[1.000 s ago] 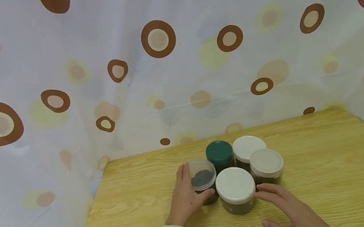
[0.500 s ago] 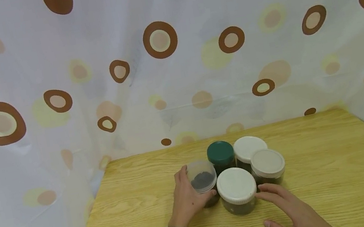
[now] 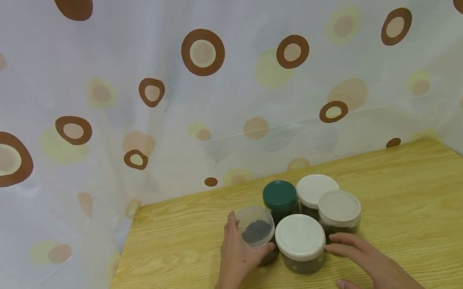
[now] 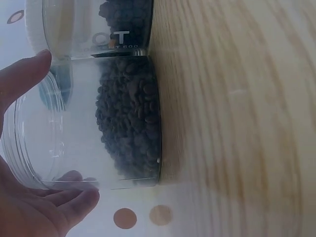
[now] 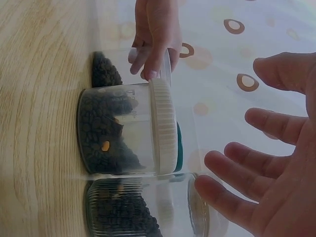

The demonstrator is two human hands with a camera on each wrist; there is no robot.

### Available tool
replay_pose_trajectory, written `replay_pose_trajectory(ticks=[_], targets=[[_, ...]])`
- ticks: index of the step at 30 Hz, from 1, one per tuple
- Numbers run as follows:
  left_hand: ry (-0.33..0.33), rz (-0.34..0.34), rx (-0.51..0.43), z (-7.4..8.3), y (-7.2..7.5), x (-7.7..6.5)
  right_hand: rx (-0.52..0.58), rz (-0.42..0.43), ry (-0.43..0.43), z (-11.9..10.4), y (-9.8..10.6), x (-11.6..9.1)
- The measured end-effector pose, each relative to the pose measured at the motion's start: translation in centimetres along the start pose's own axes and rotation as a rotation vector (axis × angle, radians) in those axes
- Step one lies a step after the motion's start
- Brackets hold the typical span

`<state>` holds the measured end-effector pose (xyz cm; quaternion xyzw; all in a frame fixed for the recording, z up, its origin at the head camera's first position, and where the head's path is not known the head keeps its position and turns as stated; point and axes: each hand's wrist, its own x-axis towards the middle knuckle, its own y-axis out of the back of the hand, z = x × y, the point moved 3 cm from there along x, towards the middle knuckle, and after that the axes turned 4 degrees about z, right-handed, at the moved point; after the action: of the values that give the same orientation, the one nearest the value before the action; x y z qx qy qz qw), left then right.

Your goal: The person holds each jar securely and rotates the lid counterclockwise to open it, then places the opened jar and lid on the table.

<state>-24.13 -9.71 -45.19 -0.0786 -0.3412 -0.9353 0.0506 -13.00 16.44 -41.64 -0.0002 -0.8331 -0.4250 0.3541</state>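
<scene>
My left hand (image 3: pixel 237 261) holds a clear jar (image 3: pixel 257 232), thumb on its near side and fingers round the far side. In the left wrist view that jar (image 4: pixel 129 121) has a ridged clear rim and a sloping heap of dark bean-like pieces; I cannot tell whether a clear lid covers it. Beside it stands a jar with a ribbed white lid (image 3: pixel 300 238); dark pieces and one orange piece show through its wall in the right wrist view. My right hand (image 3: pixel 374 266) hovers just right of that jar, fingers spread and holding nothing.
Behind stand a green-lidded jar (image 3: pixel 280 196), a white-lidded jar (image 3: pixel 316 189) and a pale-lidded jar (image 3: pixel 339 209), clustered closely. They rest on a wood-grain table (image 3: pixel 429 213). A white curtain (image 3: pixel 232 98) with brown and beige spots surrounds its back and sides.
The clear jar in my left hand has shifted slightly left and toward me. My right hand and the other jars stay nearly where they were.
</scene>
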Motion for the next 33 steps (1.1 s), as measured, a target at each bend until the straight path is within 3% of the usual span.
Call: replay_pose_trajectory(ticks=[16,26,33], targets=[[-0.021,0.122,0.017,1.7,2.8,-1.8,0.053,-0.129,-0.145,0.3,0.3,0.2],[-0.093,0.177,0.025,2.8,4.9,-3.1,0.072,-0.086,-0.123,0.6,0.1,0.6],[-0.111,0.190,-0.002,3.5,5.7,-4.0,0.230,-0.025,-0.099,1.0,-0.5,1.4]])
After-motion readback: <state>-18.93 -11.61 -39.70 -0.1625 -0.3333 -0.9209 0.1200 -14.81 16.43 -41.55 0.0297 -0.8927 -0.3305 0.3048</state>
